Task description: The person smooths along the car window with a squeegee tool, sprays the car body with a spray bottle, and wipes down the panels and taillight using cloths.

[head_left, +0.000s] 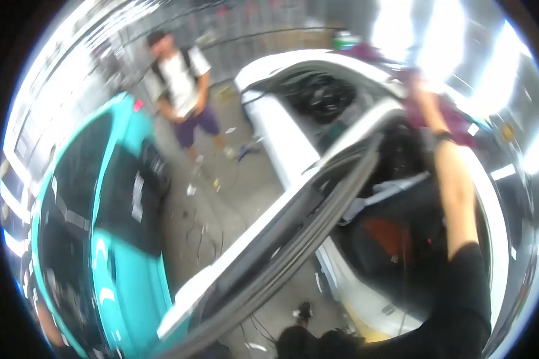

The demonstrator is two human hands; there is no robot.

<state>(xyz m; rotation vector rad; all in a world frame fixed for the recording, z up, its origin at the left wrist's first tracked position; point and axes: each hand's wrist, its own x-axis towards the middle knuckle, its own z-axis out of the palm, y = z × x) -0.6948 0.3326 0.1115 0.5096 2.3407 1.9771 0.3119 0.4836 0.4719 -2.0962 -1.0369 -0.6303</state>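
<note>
My right arm stretches up along the right side of a white car (pixel 488 197), over its dark roof area. At its end my right hand (pixel 424 99), smeared by motion, is closed on a maroon cloth (pixel 416 113) lying against the car's top. A dark band circles the wrist. Below the arm, the open doorway shows the dark interior and a seat with a brown-orange panel (pixel 384 239). The open white car door (pixel 239 257) juts out toward the lower left. My left hand does not show.
A teal car (pixel 129 269) stands at the left. Between the cars, a person (pixel 182 84) in a white shirt and purple shorts stands near the back. Cables and scraps (pixel 191 189) lie on the grey floor (pixel 233 203). A green-and-white container (pixel 345 40) is behind the white car.
</note>
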